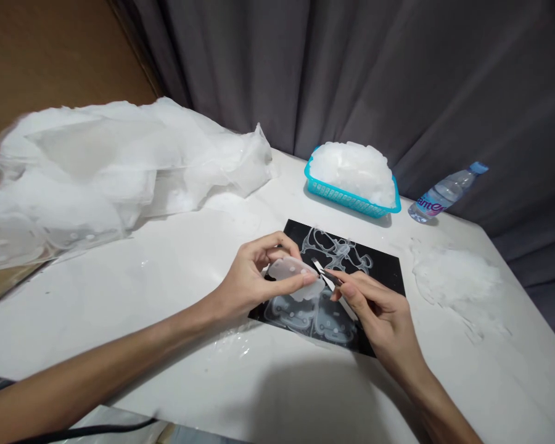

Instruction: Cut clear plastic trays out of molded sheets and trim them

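Your left hand (263, 271) pinches 1 translucent piece (296, 276) between thumb and fingers, above the black mat (386, 271), and your right hand (383, 305) grips a thin tool (329, 275) with its tip at the piece's edge. Under your hands, more clear shapes (335, 314) lie on the mat. On the table (176, 296), a heaped blue basket (346, 198) stands beyond the mat with 1 bottle (446, 194) to its right, white sheets (115, 160) pile up at the left, and scraps (467, 280) lie at the right.

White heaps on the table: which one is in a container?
The middle heap, in the turquoise basket; the big left pile and the flat right one have no container.
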### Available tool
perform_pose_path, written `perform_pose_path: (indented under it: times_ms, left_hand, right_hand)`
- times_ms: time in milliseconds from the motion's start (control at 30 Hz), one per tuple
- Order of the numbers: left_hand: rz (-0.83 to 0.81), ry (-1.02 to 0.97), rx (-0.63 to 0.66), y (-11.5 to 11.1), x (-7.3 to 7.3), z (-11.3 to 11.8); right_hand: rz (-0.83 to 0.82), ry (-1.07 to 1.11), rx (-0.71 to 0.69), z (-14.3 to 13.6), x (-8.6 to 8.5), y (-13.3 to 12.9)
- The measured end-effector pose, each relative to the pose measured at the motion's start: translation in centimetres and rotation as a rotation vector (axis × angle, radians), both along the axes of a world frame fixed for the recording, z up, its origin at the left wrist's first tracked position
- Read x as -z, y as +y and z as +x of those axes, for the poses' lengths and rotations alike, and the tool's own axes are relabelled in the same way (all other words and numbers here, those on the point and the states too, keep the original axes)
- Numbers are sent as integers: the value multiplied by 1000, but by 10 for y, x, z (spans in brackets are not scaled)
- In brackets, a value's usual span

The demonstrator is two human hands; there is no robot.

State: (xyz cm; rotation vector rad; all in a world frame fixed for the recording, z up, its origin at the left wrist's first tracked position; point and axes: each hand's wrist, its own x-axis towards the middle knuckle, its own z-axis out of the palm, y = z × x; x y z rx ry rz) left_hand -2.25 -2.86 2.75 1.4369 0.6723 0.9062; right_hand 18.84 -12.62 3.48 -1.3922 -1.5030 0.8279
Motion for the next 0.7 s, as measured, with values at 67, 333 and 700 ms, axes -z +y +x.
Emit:
perform_pose_path:
  times_ms: [67, 333, 700]
  left_hand:
    - [9, 9, -3, 0, -1, 0]
    - [37, 29, -41, 0, -2, 2]
    - [68, 46, -32, -2, 0, 3]
  right_hand:
    - [-3, -2, 1, -1, 0, 0]
    - [-7, 14, 1, -4, 0, 3]
    - [-11, 37, -16, -5, 0, 3]
